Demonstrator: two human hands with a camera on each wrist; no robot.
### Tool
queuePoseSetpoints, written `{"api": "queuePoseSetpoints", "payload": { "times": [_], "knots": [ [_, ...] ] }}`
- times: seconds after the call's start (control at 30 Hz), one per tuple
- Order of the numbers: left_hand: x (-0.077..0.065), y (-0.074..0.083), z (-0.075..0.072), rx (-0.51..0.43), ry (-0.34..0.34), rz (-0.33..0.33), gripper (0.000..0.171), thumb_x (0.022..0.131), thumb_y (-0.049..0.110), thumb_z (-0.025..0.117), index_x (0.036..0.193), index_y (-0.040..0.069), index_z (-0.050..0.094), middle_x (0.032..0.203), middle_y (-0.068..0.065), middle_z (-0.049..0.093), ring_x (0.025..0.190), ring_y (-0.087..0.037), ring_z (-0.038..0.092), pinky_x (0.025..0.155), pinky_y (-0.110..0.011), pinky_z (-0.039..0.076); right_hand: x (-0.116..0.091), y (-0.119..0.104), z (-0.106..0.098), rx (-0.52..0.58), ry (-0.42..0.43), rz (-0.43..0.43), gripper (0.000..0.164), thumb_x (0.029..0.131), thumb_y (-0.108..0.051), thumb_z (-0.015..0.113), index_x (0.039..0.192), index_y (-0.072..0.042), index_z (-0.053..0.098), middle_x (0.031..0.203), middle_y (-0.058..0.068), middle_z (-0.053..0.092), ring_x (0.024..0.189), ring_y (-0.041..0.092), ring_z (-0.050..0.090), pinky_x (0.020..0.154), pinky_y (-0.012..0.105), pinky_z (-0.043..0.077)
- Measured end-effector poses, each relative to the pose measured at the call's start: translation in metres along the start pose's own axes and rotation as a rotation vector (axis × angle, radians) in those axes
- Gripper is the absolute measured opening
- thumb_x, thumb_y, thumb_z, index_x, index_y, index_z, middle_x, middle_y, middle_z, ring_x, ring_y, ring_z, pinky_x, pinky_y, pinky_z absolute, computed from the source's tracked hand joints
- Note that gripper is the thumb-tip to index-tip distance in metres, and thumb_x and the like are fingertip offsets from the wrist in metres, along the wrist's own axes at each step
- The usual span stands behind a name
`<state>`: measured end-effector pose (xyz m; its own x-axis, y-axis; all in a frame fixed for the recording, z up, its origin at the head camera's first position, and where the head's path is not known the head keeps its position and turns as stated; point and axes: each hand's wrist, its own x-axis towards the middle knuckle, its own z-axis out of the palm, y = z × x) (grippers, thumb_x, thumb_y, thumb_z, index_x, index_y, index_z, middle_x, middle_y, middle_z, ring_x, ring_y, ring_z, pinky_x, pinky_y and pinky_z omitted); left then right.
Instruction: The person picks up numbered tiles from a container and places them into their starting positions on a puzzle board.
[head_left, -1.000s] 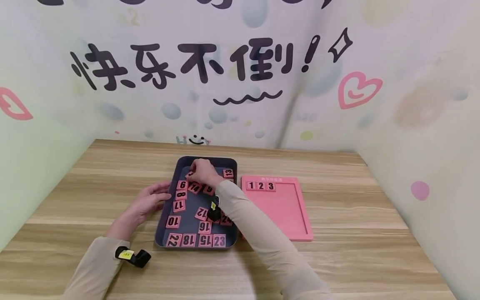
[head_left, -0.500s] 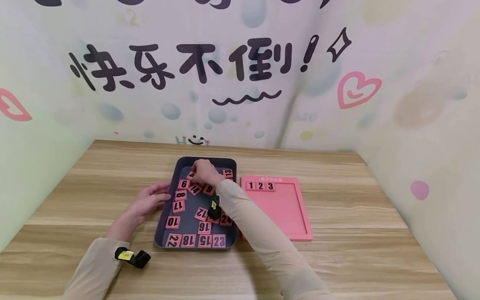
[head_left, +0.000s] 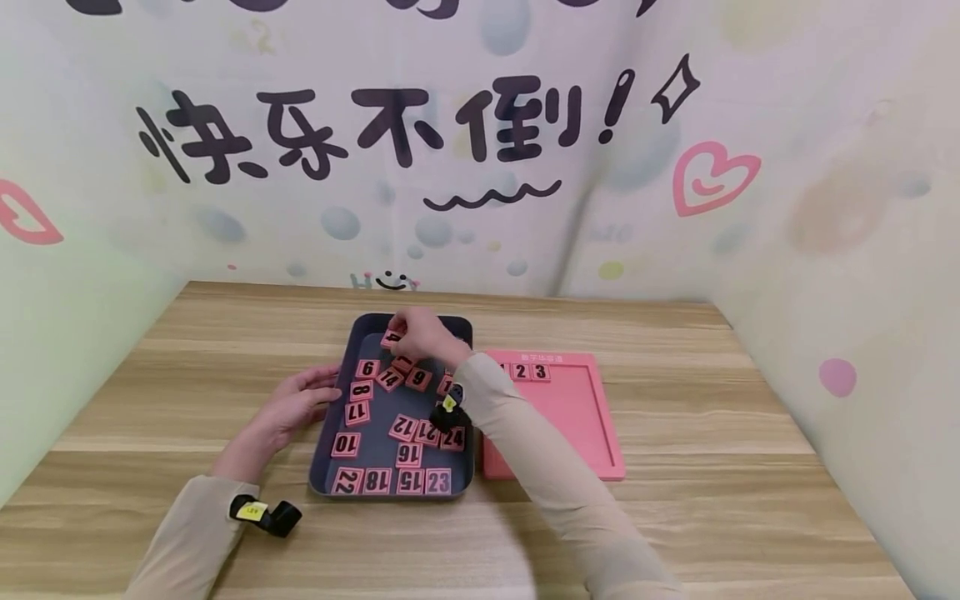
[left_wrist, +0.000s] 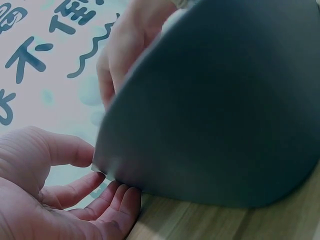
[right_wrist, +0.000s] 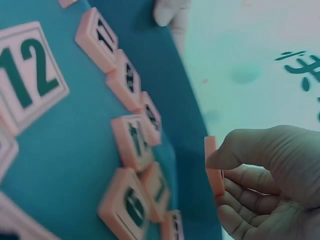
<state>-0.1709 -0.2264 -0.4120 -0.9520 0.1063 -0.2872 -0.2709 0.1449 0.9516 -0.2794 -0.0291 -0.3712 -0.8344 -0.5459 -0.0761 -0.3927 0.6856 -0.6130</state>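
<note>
Pinched between the thumb and fingers of my right hand (head_left: 423, 335) is a small pink number tile marked 4 (head_left: 390, 338), over the far end of a dark tray (head_left: 378, 429). The right wrist view shows this tile (right_wrist: 212, 165) nearly edge-on. Several other number tiles lie in the tray, among them 6 (head_left: 367, 368), 14 (head_left: 389, 379) and 9 (head_left: 417, 379). My left hand (head_left: 294, 404) touches the tray's left side with loosely bent fingers. Its fingertips meet the outer wall (left_wrist: 200, 120) in the left wrist view.
Right of the tray lies a pink puzzle board (head_left: 555, 425) with a raised rim. Tiles 2 (head_left: 521, 372) and 3 (head_left: 541, 372) sit in its top row, and the right sleeve partly covers tile 1. A printed cloth wall (head_left: 300, 225) stands behind the wooden table (head_left: 225, 350).
My right hand has shifted slightly right and up with the 4 tile, uncovering another tile above the 14. Its sleeve now partly covers tile 1. The left hand stays put.
</note>
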Motion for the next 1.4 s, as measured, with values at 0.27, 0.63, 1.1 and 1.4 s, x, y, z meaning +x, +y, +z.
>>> {"api": "queuePoseSetpoints", "payload": {
  "times": [0.27,0.63,1.1,1.4],
  "knots": [
    [0.0,0.0,0.001,-0.001,0.002,-0.004,0.057,0.094,0.006,0.049,0.144,-0.006,0.025,0.141,-0.028,0.034,0.1,-0.009,0.051,0.083,-0.024,0.045,-0.029,0.012,-0.023,-0.035,0.023,-0.087,0.036,0.08,-0.008,0.072,0.115,-0.003,0.063,0.105,0.009,0.062,0.094,0.018,0.057,0.081,0.028,0.047],
    [-0.001,0.001,0.002,0.01,0.002,-0.014,0.057,0.095,0.007,0.049,0.145,-0.006,0.024,0.142,-0.028,0.032,0.107,-0.014,0.05,0.083,-0.025,0.045,-0.078,0.054,-0.047,-0.013,0.083,-0.108,0.034,0.077,-0.001,0.068,0.11,-0.001,0.064,0.099,0.009,0.06,0.088,0.021,0.053,0.075,0.03,0.048],
    [-0.001,0.003,0.003,0.013,-0.001,-0.015,0.057,0.094,0.007,0.049,0.144,-0.007,0.023,0.142,-0.028,0.032,0.101,-0.008,0.051,0.082,-0.024,0.045,-0.137,0.114,-0.056,-0.09,0.07,-0.121,0.03,0.075,0.005,0.071,0.104,0.003,0.064,0.094,0.009,0.062,0.084,0.021,0.055,0.076,0.033,0.049],
    [0.0,0.002,0.003,0.01,-0.005,-0.016,0.058,0.095,0.007,0.05,0.144,-0.006,0.024,0.141,-0.028,0.033,0.096,-0.005,0.052,0.081,-0.023,0.045,-0.157,0.136,-0.053,-0.074,0.045,-0.116,0.031,0.069,0.009,0.07,0.1,0.004,0.065,0.091,0.008,0.062,0.079,0.018,0.055,0.07,0.028,0.048]
  ]
}}
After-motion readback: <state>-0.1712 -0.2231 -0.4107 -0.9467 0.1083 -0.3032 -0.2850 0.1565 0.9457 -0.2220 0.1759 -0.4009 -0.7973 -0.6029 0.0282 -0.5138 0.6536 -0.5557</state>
